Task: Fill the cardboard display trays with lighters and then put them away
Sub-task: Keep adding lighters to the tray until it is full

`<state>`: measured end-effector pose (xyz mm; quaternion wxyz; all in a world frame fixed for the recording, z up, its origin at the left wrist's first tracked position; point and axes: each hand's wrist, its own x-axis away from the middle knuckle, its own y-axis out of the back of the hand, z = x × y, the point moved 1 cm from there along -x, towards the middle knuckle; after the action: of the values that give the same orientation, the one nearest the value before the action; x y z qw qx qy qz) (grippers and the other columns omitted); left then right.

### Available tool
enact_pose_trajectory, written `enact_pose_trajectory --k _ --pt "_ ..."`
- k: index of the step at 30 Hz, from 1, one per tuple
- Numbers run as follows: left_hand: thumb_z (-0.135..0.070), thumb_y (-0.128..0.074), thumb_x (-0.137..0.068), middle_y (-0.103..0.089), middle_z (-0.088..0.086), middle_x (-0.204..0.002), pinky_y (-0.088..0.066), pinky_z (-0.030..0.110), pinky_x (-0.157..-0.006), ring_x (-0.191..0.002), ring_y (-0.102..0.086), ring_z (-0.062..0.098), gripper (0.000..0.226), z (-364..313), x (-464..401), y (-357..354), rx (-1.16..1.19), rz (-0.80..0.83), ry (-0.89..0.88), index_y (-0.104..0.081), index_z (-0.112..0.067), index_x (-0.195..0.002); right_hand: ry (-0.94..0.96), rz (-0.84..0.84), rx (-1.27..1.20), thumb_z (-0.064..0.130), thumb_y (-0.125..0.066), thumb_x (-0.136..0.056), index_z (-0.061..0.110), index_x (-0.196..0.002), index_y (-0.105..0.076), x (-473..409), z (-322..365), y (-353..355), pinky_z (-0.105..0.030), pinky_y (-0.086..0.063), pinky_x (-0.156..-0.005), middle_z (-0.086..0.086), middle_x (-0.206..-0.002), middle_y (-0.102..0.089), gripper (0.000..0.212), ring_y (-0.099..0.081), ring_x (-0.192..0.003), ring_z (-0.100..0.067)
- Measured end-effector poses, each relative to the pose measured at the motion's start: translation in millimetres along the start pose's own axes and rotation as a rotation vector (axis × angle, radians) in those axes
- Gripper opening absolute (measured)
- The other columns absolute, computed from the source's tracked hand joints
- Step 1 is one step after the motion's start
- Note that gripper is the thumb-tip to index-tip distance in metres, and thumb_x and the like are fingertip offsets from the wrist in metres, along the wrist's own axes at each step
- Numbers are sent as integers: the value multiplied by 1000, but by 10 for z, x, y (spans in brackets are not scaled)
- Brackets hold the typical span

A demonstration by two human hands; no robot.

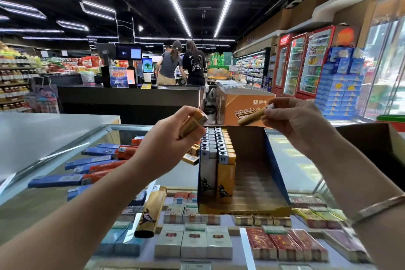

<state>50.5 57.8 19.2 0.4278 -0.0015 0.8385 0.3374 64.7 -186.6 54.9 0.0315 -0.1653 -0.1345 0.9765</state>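
- The left hand, raised at 10 o'clock from the tray, has its fingers curled round a yellow plastic lighter; the palm hides the lower half of this lighter.
- The right hand, at 1 o'clock from the tray, pinches a second yellow lighter between thumb and fingers; its metal head is partly covered by the fingertips.
- The blue and yellow cardboard display tray stands on the glass-topped bench, in the middle of the view.
- Inside the tray, a row of white lighters and a row of yellow lighters stand upright against its left wall; the right part shows only bare cardboard steps.
- The print on the front lighters is a dark figure; I cannot make out any words.
- At 9 o'clock, blue and orange long lighters lie flat on the glass; their small labels are too blurred to read.
- At 7 o'clock, one loose yellow lighter lies flat on the glass.
- Cigarette packs lie under the glass; their brands are unreadable.
- An orange carton behind the hands has Chinese writing, partly hidden by the right hand.
- A dark cardboard box at 3 o'clock is cut off by the frame edge.
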Motion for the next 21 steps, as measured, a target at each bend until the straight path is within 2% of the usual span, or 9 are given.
enact_pose_trajectory --k 2,4,6,9,12,16,21 --pt "-47 -50 -82 -58 -11 -75 -51 22 -53 -64 -58 3 28 -9 7 -18 8 29 -10 -49 -32 -106 66 24 95 -14 -57 -79 3 -81 -60 -7 6 11 -22 -55 -50 -3 -60 -67 18 -66 -51 -16" --pt "-52 -47 -79 -58 -11 -76 -50 19 -54 -65 -58 2 36 -26 14 -36 31 61 -16 -50 -30 -108 222 13 350 -10 -60 -80 7 -82 -61 13 18 4 -21 -54 -49 -6 -67 -67 17 -64 -51 -15" --pt "-49 -49 -80 -57 -12 -77 -47 14 -53 -67 -58 -1 34 -26 14 -48 47 71 -18 -50 -30 -109 375 -12 530 -7 -62 -81 9 -86 -62 24 28 -12 -20 -51 -47 -9 -74 -64 17 -59 -51 -17" --pt "-42 -52 -83 -56 -13 -77 -46 13 -53 -68 -58 -3 28 -7 16 -50 53 73 -19 -50 -30 -109 507 -20 556 -5 -63 -82 12 -94 -62 30 79 -28 -18 -46 -44 -9 -80 -62 21 -55 -49 -14" --pt "-42 -52 -82 -57 -12 -78 -48 15 -55 -69 -59 -1 29 0 19 -53 68 71 -15 -50 -30 -108 494 117 679 -4 -64 -81 20 -88 -63 36 65 -37 -16 -46 -47 -5 -80 -62 26 -55 -53 -11" --pt "-48 -50 -79 -58 -11 -77 -49 16 -56 -68 -59 1 34 -5 16 -53 68 67 -20 -51 -30 -108 484 243 1147 -2 -64 -81 16 -92 -69 31 -130 -53 -15 -41 -63 1 -83 -63 22 -53 -69 -3" --pt "-39 -54 -84 -57 -11 -76 -47 14 -55 -68 -59 0 24 11 19 -55 60 69 -13 -50 -31 -107 450 247 1200 -2 -61 -84 13 -94 -70 8 -218 -31 -15 -37 -66 -3 -87 -61 21 -53 -79 -17"
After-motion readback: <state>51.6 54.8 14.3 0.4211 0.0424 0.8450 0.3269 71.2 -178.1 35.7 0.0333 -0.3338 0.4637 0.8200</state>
